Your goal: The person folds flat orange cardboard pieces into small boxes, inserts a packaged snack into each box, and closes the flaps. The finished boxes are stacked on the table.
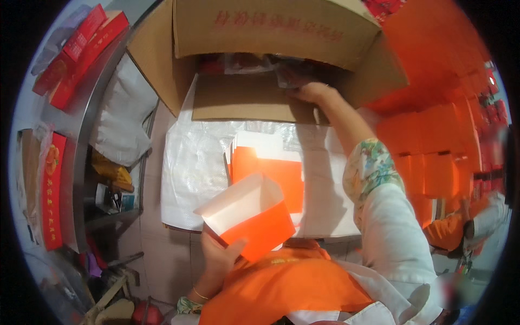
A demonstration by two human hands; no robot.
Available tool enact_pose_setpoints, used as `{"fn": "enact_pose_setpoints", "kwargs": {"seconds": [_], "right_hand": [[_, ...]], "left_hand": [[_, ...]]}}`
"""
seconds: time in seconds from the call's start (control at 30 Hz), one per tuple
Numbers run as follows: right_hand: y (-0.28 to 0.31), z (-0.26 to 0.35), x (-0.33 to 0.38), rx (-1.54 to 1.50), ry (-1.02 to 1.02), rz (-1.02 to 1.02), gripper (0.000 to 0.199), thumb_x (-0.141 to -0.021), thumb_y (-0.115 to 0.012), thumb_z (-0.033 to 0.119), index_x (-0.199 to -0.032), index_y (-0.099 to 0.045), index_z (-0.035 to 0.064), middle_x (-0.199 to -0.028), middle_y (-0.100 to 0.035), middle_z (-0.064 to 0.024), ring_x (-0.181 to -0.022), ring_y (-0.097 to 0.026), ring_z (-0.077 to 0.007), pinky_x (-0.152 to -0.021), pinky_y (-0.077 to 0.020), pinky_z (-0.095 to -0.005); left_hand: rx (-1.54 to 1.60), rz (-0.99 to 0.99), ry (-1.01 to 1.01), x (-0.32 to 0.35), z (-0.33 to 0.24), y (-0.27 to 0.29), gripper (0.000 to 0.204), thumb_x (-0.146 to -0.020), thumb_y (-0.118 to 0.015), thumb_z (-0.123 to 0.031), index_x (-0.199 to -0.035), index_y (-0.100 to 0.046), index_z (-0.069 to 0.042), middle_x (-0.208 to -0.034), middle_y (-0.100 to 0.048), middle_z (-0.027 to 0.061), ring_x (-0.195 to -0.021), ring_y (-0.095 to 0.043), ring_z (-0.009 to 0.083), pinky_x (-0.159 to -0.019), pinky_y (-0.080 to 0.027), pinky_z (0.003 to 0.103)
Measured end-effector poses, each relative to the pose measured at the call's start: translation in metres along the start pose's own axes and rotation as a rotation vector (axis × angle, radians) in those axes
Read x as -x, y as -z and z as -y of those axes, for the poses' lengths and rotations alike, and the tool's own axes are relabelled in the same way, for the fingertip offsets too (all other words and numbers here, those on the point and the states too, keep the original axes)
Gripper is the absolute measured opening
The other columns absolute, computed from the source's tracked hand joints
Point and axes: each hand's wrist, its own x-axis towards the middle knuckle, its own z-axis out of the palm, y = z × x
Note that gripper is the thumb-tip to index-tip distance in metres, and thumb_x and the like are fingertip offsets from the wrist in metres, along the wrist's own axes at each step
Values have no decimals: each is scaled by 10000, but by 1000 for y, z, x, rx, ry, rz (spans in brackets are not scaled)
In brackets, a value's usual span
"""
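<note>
While left hand (216,257) grips orange box (249,216), right hand (311,92) inside carton (260,32).

An open orange box (252,216), white on the inside and folded into a shallow tray shape, sits tilted in the left hand (216,254) near picture centre, its open mouth facing up toward eleven o'clock. At twelve o'clock the right hand (311,92) reaches into a big brown cardboard carton (265,65), touching crinkled clear packets (292,73) inside.
</note>
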Motion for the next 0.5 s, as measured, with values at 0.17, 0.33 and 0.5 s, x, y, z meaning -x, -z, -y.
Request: {"fn": "enact_pose_setpoints", "kwargs": {"seconds": [0.17,0.33,0.5], "right_hand": [[26,33,-18,110,-118,-35,687,-924,-561,368,-1524,-290,172,-1440,-451,-229,-1318,-436,-393,-1111,-325,-445],[5,48,14,215,-131,45,576,-871,-602,145,-1419,-433,90,-1151,-650,-201,-1031,-622,-401,-877,-507,-452],[63,114,105,-468,-182,-348,321,-861,-699,162,-1152,-631,44,-1014,-679,-109,-944,-671,-223,-822,-531,-330]], "left_hand": [[-68,127,36,-26,-15,2,645,-753,-706,35,-1325,-407,42,-1257,-557,114,-1144,-567,189,-958,-485,350],[-52,134,61,-39,-16,-18,622,-786,-699,31,-1332,-401,32,-1256,-554,104,-1164,-551,174,-979,-470,337],[13,189,110,-31,-15,-31,566,-822,-684,25,-1314,-405,36,-1234,-555,103,-1159,-544,154,-970,-469,307]]}}
